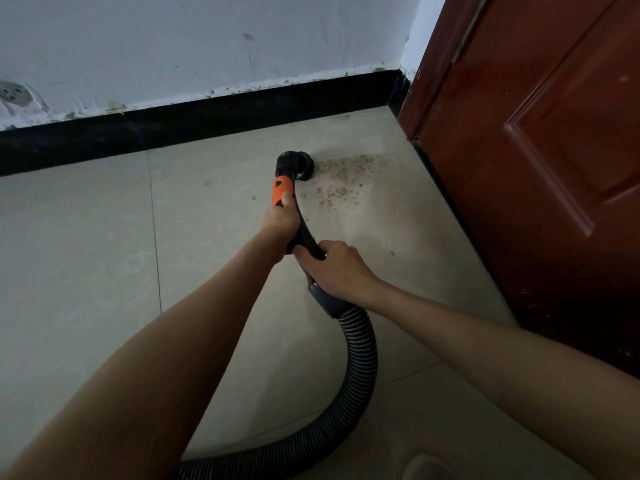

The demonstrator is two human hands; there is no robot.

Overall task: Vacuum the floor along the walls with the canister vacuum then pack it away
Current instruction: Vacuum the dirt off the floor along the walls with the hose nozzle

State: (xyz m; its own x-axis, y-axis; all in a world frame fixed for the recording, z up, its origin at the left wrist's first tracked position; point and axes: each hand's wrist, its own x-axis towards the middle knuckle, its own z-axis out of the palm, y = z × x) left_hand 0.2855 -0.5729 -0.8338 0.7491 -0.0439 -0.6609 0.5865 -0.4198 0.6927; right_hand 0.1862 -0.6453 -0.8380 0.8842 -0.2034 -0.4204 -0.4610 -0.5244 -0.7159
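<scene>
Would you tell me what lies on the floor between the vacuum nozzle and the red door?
In the head view, a patch of scattered brown debris covers the tile between nozzle and door.

Dim, flat daylight – soft shadows, no glare; wide-angle bending at the edges, slightly soft focus

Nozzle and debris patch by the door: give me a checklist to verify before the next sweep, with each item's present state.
1. Left hand grips the orange handle: ok.
2. Right hand grips the wand above the hose cuff: ok.
3. Nozzle at the edge of the debris patch: ok.
4. Debris cleared: not ok, specks remain.
5. Hose free of kinks: ok where visible.
6. Suction running: cannot tell.
</scene>
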